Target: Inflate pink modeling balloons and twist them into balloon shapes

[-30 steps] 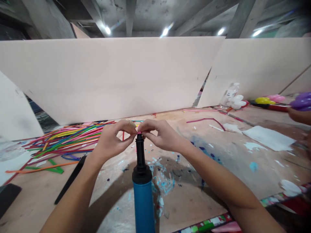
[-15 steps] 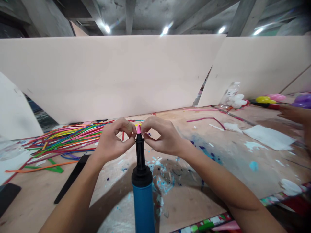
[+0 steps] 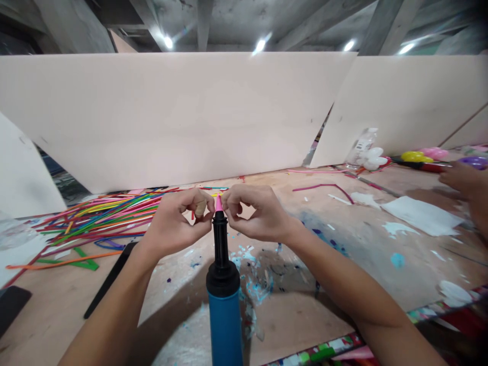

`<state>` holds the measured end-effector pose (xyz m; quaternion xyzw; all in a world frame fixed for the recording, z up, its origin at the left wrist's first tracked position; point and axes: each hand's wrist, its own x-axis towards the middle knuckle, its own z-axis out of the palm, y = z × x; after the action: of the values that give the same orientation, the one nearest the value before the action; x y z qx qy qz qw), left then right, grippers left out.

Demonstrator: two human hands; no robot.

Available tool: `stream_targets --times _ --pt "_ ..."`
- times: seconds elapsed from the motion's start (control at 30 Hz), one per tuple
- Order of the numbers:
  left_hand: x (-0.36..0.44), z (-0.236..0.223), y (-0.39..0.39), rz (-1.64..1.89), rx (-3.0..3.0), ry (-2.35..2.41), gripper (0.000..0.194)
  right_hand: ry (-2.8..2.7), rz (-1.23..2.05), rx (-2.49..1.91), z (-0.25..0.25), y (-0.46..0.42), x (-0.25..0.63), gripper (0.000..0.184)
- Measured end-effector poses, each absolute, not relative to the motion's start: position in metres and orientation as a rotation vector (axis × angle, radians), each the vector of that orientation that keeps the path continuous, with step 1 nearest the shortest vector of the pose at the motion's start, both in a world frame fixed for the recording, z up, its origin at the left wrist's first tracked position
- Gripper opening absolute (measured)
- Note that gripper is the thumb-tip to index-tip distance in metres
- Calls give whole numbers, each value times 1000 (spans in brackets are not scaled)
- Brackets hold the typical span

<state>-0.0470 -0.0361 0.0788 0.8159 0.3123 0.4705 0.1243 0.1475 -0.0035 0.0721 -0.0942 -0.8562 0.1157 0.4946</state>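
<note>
On the blue-and-black cylindrical plastic pump (image 3: 224,325): pink pointed rubber piece (image 3: 218,204) is sitting at the tip.
Left hand (image 3: 177,223) and right hand (image 3: 259,213) are flanking it, fingertips curled; can't tell if clamped.

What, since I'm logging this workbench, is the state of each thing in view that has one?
Blue pump: nozzle end up.
Pink balloon: on the nozzle, uninflated.
Left hand: fingers curled beside the pink balloon, grip unclear.
Right hand: likewise.
Pile of thin balloons: limp, heaped.
White balloon: inflated.
Yellow balloon: inflated.
Clear bottle: partly hidden, contents unclear.
</note>
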Motion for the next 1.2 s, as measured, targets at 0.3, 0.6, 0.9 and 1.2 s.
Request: stream_targets --times 0.3,0.6,0.9,1.2 --pt "-48 88 -44 1266 2524 888 29 -2196 212 -218 77 -10 153 22" --pt "-56 66 -17 713 1669 777 30 -2242 288 -376 77 -1 155 22" --pt "-13 35 -5 820 818 484 35 -2263 430 -551 74 20 163 22" --pt "-80 33 38 1560 539 420 31 -2081 1758 -742 1 22 104 62"
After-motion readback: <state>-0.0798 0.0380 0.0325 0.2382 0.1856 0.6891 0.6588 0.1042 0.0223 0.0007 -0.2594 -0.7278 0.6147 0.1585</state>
